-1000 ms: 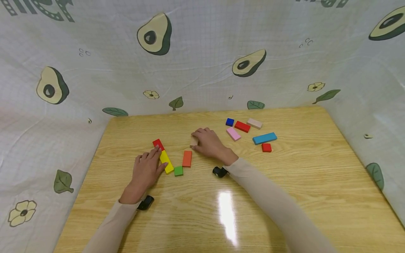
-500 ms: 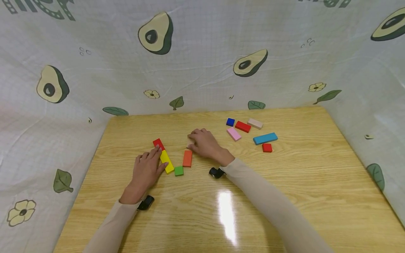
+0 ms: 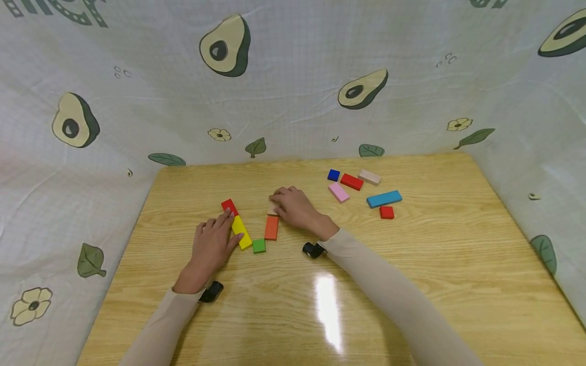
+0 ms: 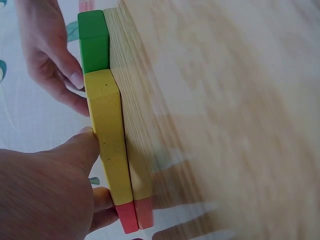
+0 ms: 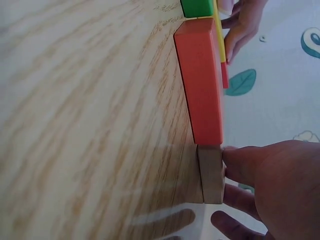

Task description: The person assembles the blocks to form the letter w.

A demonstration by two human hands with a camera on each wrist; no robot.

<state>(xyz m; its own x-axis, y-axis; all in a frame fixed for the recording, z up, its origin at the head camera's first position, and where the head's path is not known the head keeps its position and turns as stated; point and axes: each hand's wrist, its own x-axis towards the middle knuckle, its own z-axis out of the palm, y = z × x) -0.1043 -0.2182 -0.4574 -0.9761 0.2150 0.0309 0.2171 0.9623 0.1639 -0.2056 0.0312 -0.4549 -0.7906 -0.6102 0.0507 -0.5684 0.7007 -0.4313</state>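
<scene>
In the head view my left hand (image 3: 212, 246) rests on a yellow block (image 3: 241, 233), its thumb on the near part. Its fingertips reach the red block (image 3: 230, 206) joined end to end beyond the yellow one. My right hand (image 3: 298, 209) pinches a beige wooden block (image 5: 213, 175), partly hidden under the fingers in the head view. That beige block meets the far end of an orange-red block (image 3: 271, 228). At the near end a green block (image 3: 259, 246) sits between the yellow and orange-red blocks, so the pieces form a narrow V shape on the wooden table (image 3: 265, 315).
To the right at the back lie a dark blue block (image 3: 333, 175), a red block (image 3: 352, 182), a pale beige block (image 3: 369, 177) and a pink block (image 3: 339, 192). Nearer are a long light blue block (image 3: 384, 199) and a small red block (image 3: 386, 212). A printed cloth (image 3: 293, 101) borders the table.
My right hand has moved slightly left with the beige block, which now lines up against the orange-red block's far end. The left hand stays in place on the yellow and red blocks.
</scene>
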